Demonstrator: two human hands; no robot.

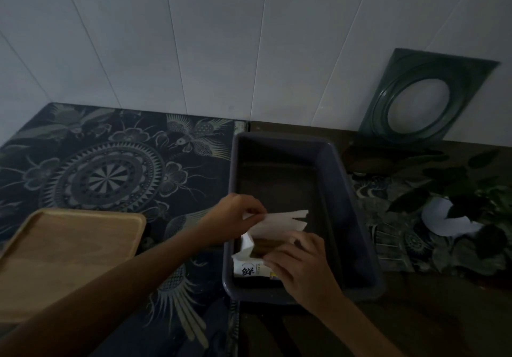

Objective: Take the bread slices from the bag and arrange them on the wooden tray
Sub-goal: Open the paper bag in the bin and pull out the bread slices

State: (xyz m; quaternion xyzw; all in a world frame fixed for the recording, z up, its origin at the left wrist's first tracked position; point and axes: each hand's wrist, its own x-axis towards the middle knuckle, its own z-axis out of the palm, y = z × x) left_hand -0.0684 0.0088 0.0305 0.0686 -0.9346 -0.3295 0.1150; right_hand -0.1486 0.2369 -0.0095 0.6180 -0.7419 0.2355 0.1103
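Note:
A white bread bag (277, 225) with a black printed character lies in the near end of a dark plastic bin (357, 218). Brown bread (267, 247) shows through the bag's open top. My left hand (237, 216) pinches the bag's upper flap and holds it up. My right hand (300, 264) rests on the bag's right side, fingers closed on its edge. The wooden tray (63, 257) sits at the lower left with nothing on it; my left forearm crosses its near corner.
A dark patterned cloth (110, 168) covers the table on the left. A green square frame with a round hole (424, 101) leans on the white wall at the back right. A leafy plant in a white pot (448, 218) stands right of the bin.

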